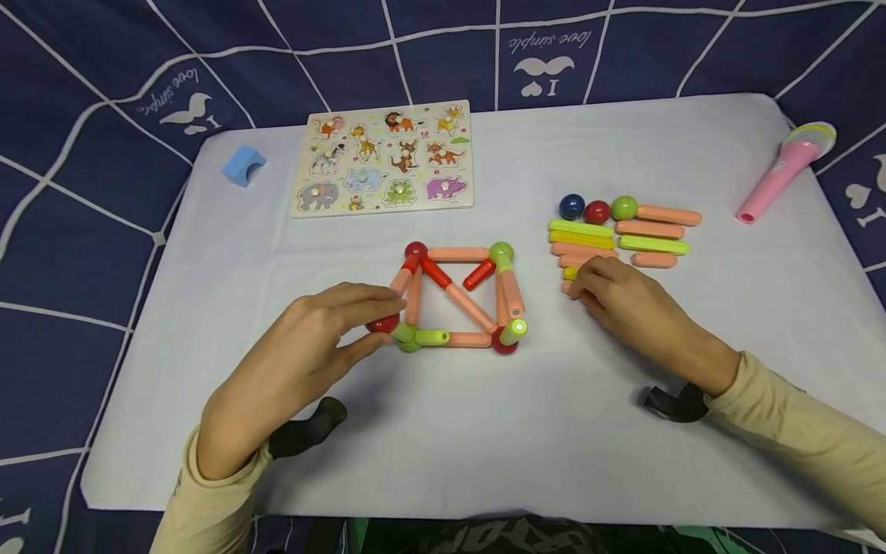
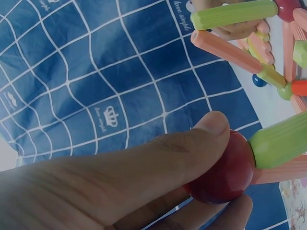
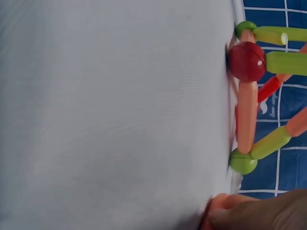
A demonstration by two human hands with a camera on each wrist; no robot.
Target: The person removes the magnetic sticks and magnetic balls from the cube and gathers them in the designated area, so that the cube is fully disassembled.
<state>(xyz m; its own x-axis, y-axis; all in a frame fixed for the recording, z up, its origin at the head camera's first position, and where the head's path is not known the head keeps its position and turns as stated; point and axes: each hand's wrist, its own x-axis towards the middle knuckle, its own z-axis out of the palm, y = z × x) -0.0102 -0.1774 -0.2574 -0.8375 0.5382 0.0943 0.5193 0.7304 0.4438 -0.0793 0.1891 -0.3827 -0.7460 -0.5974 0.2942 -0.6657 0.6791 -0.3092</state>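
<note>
My left hand [image 1: 298,346] pinches a red ball [image 2: 230,167] between thumb and fingers. The ball sits on the end of a green stick [image 2: 283,139] at the left front of a frame of sticks and balls [image 1: 460,254]. Orange, red and green sticks make up this frame, joined by red and green balls, with some sticks standing up. To the right, my right hand [image 1: 633,315] reaches over the front of a group of loose sticks [image 1: 584,238]. Its fingers pinch an orange stick [image 3: 208,220], mostly hidden by the hand.
Behind the loose sticks are a blue ball [image 1: 571,206], a red ball [image 1: 597,212] and a green ball [image 1: 624,208]. An animal puzzle board [image 1: 384,201] lies at the back, a blue arch block [image 1: 242,165] to its left. A pink toy microphone [image 1: 778,175] rests far right.
</note>
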